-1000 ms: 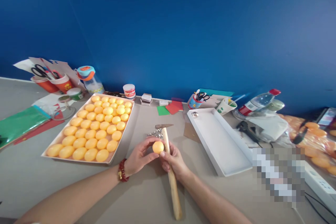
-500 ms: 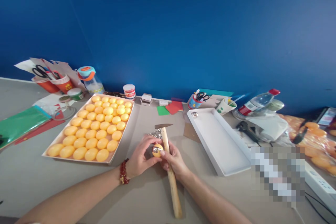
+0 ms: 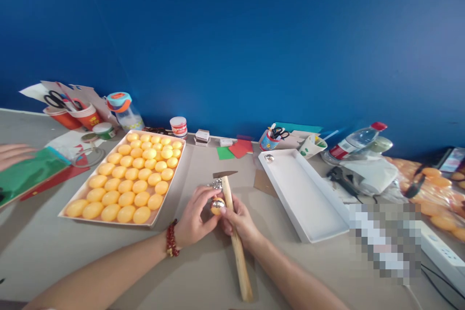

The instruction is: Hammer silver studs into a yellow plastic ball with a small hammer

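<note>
My left hand (image 3: 196, 217) is closed around an orange ball (image 3: 217, 206) that has a shiny silver patch on its upper side. The thumb of my right hand (image 3: 242, 220) rests against that ball from the right. A hammer (image 3: 238, 247) with a wooden handle runs through the grip of my right hand, its metal head pointing away from me and its handle end toward me. Just behind my fingers lies a small heap of shiny silver pieces (image 3: 217, 183), partly hidden. Some fingers of both hands are hidden behind the ball and handle.
To the left stands a shallow box (image 3: 154, 220) with many orange balls. At right is a white tray (image 3: 308, 203) with one silver item (image 3: 269, 158) in its far corner. Another person's hand (image 3: 14, 155) is over a green packet (image 3: 34, 174). A bottle (image 3: 358, 143) leans behind.
The ball has turned slightly in my fingers and shows more of its silver patch. Another person's hand has come in at the left edge. The hammer has barely shifted.
</note>
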The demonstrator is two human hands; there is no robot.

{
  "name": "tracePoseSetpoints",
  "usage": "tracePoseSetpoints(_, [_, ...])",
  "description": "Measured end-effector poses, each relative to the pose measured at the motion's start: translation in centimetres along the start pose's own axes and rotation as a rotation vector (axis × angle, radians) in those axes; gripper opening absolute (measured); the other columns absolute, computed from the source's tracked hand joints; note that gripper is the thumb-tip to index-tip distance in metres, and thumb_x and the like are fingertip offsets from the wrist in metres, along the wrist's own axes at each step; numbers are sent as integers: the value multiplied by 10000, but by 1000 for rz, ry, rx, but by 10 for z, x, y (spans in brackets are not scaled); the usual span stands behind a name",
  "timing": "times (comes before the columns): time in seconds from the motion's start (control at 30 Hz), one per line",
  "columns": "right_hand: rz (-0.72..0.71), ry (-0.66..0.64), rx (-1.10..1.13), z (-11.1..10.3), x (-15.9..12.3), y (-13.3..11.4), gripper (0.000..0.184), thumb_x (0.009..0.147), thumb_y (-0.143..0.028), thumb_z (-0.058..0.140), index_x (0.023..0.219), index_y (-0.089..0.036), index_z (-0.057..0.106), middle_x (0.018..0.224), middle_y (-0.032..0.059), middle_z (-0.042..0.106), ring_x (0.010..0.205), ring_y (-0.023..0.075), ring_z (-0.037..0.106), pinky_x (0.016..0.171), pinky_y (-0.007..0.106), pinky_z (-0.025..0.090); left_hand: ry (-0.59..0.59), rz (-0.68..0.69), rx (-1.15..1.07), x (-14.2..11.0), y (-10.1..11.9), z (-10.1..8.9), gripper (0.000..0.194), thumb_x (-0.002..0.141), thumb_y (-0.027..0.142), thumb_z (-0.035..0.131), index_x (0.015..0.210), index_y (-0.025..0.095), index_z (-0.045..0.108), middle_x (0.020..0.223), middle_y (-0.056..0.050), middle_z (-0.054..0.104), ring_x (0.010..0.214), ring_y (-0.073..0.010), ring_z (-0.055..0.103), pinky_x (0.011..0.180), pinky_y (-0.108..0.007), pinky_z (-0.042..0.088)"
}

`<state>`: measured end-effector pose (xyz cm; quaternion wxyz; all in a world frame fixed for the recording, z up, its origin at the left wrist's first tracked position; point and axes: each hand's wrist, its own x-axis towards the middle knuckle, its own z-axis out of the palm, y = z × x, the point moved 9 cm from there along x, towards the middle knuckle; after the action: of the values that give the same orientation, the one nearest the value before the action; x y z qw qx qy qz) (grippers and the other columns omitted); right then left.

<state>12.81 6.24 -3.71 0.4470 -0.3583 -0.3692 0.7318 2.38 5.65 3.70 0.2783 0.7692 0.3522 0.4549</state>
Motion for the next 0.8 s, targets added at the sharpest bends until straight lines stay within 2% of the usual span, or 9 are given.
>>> tracePoseSetpoints(0.13, [2,-9,55,-4,0,-1,451,724,-376,793,1050,-189,544,689,-32,641,323,12,362,288,132,283,8,-17,-89,1,-1,-3,381,845,193,620,1214,218,527,1167,-111,565,1117,-269,525,971,-447,456])
tracePoseSetpoints(0.2, [-11,-22,63,-4,0,-2,448,726,-375,791,1055,-191,549,734,-17,657,322,7,366,287,133,287,-6,3,-119,2,1,-3,347,852,206,627,1189,213,546,1159,-110,583,1116,-267,528,981,-444,445])
tracePoseSetpoints(0.47, [-1,7,50,-3,-2,-2,479,720,-382,794,1074,-190,536,698,-23,641,335,14,397,297,122,291,7,61,-94,0,4,-3,340,860,157,614,1189,218,552,1170,-109,594,1126,-258,531,1000,-447,426])
tracePoseSetpoints(0.63, [-4,-26,82,-2,-1,-3,466,706,-372,806,1054,-194,552,677,-40,615,326,3,362,293,121,274,-16,-2,-184,2,-2,-3,458,856,268,648,1289,212,509,1253,-129,567,1193,-281,502,1021,-453,422])
tracePoseSetpoints(0.8, [-4,-69,106,1,-2,-3,451,722,-363,800,1053,-192,545,585,-71,557,327,8,332,291,117,273,-28,28,-178,5,1,-6,322,886,297,612,1194,205,592,1162,-117,644,1145,-277,528,1020,-470,407])
